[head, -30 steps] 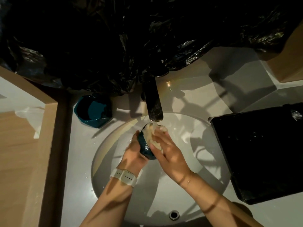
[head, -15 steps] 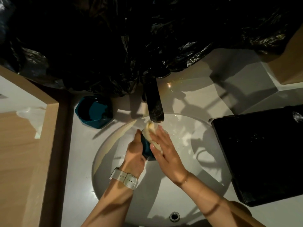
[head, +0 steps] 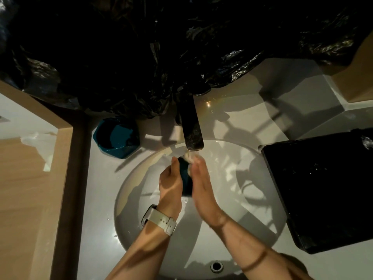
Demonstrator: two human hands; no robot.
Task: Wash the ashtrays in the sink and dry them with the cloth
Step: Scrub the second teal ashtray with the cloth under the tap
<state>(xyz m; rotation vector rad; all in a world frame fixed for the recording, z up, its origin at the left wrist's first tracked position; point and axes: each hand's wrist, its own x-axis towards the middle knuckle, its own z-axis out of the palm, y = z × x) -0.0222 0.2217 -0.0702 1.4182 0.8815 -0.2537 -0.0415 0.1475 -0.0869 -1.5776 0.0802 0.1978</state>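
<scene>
Since a second ago the right hand (head: 202, 190) has slid flatter and straighter along the ashtray (head: 185, 179), fingers now pointing up toward the tap instead of splayed across it, and the whole bundle has turned more edge-on to my view. Left hand (head: 170, 183) hasn't really gone anywhere, still cupped round the back of the thing.

So where we're at: teal ashtray is held up over the sink (head: 252, 209), right under the faucet (head: 191, 130) spout, sandwiched between both palms. Left one grips it from behind with the thumb up along the edge. Right one looks pretty much flat with straight fingers, pressing a pale wad of cloth or sponge (head: 189, 158) against the open face. Honestly can't tell which it is, it's blurry up there. Can't really see a clear stream of water either, though the basin has wet glints.

My read is this is still the washing bit, scrubbing the inside. Second ashtray (head: 116, 138) sits on the counter to the left of the tap, well apart from the hands, so I'd guess that one's either done or waiting.

Next I reckon it needs a rinse and a turn to get the outside, keeping a firm hold because wet glazed stuff is slippery over a hard basin.
</scene>
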